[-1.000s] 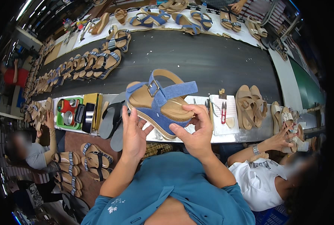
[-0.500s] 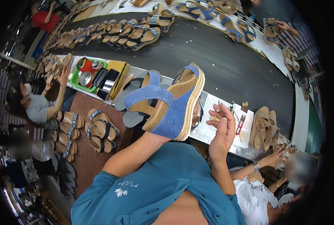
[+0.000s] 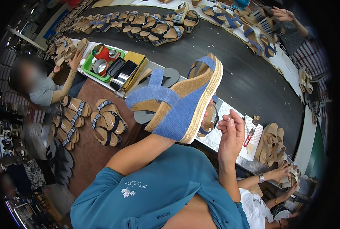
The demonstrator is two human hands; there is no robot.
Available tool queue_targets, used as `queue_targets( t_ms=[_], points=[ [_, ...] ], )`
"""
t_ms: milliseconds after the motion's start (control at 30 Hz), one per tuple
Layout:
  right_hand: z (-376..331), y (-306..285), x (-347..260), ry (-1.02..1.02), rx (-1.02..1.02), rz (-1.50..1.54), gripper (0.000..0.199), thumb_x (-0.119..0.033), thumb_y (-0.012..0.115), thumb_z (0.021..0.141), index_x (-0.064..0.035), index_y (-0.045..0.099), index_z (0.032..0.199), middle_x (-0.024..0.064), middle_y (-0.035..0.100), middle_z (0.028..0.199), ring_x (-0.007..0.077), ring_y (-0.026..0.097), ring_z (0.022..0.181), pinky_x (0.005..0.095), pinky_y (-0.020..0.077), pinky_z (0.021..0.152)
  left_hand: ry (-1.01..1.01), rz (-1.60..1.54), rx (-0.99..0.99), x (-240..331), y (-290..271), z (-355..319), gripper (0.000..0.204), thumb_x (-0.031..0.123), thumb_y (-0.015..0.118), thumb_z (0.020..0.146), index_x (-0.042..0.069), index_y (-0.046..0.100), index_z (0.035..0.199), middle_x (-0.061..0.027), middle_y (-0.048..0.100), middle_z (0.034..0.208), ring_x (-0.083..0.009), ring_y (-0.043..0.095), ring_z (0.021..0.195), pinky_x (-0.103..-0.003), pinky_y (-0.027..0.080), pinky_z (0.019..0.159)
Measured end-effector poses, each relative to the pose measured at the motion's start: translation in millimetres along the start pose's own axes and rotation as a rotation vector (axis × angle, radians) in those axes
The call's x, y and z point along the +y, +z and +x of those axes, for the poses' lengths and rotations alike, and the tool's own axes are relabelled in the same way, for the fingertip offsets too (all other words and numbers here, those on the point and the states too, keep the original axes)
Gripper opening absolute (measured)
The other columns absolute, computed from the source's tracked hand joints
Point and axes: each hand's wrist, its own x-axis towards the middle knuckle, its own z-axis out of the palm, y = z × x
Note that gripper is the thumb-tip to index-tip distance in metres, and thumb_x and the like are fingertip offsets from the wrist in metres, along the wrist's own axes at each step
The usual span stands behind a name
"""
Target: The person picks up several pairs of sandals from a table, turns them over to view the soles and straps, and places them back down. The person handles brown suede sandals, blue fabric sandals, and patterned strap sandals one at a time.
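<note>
A blue denim wedge sandal [image 3: 177, 110] with a tan footbed and a pale rope-trimmed sole is held up in front of me, tipped on its side with the heel highest. My left hand [image 3: 158, 135] grips it from below and is mostly hidden behind the wedge. Just right of the sole is my right hand [image 3: 231, 131], raised with its fingers loosely bent. It is apart from the sandal and nothing shows in it.
A dark conveyor belt [image 3: 235, 72] carries rows of sandals. The bench holds a green tray [image 3: 88, 68] of cups, grey insoles [image 3: 170, 78], red snips [image 3: 249, 136] and tan sandals [image 3: 271, 143]. A person [image 3: 44, 91] works at left, another person's hands [image 3: 282, 173] at right.
The sandal went from lying flat between both hands to tipped on its side in my left hand alone. My right hand let go and drew back to the right.
</note>
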Motion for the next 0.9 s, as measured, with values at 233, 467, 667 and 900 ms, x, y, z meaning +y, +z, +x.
queue_targets(
  t_ms=[233, 467, 667, 900],
  points=[
    [-6, 24, -13, -0.045, -0.089, -0.010, 0.023, -0.001, 0.061, 0.093, 0.0050, 0.060, 0.115, 0.0159, 0.068, 0.104, 0.0193, 0.067, 0.094, 0.0295, 0.0539, 0.084, 0.068, 0.117, -0.197, 34, 7, 7, 0.057, 0.023, 0.064, 0.091, -0.003, 0.042, 0.137, -0.0188, 0.056, 0.115, -0.0216, 0.058, 0.078, -0.026, 0.052, 0.062],
    [-5, 26, -3, 0.068, -0.178, 0.052, 0.015, 0.003, 0.060, 0.092, 0.0062, 0.061, 0.106, 0.0183, 0.067, 0.107, 0.0214, 0.068, 0.097, 0.0278, 0.0560, 0.083, 0.119, 0.112, -0.440, 61, 18, -4, 0.083, 0.054, 0.055, 0.087, -0.011, 0.038, 0.135, -0.0264, 0.055, 0.091, -0.0253, 0.061, 0.076, -0.026, 0.055, 0.056],
    [-3, 30, -1, 0.103, -0.183, 0.074, 0.015, 0.002, 0.060, 0.092, 0.0040, 0.058, 0.106, 0.0174, 0.067, 0.107, 0.0207, 0.068, 0.097, 0.0278, 0.0559, 0.081, 0.159, 0.167, -0.554, 62, 27, -12, 0.063, 0.029, 0.061, 0.093, -0.015, 0.041, 0.134, -0.0246, 0.057, 0.116, -0.0205, 0.058, 0.083, -0.027, 0.049, 0.057],
    [-6, 29, -1, 0.139, -0.172, 0.072, 0.015, -0.001, 0.061, 0.093, 0.0028, 0.056, 0.106, 0.0168, 0.067, 0.107, 0.0198, 0.067, 0.098, 0.0279, 0.0553, 0.081, 0.124, 0.088, -0.427, 55, 18, -13, 0.097, 0.062, 0.057, 0.081, -0.012, 0.030, 0.138, -0.0286, 0.053, 0.100, -0.0296, 0.063, 0.081, -0.030, 0.058, 0.061]
  ],
)
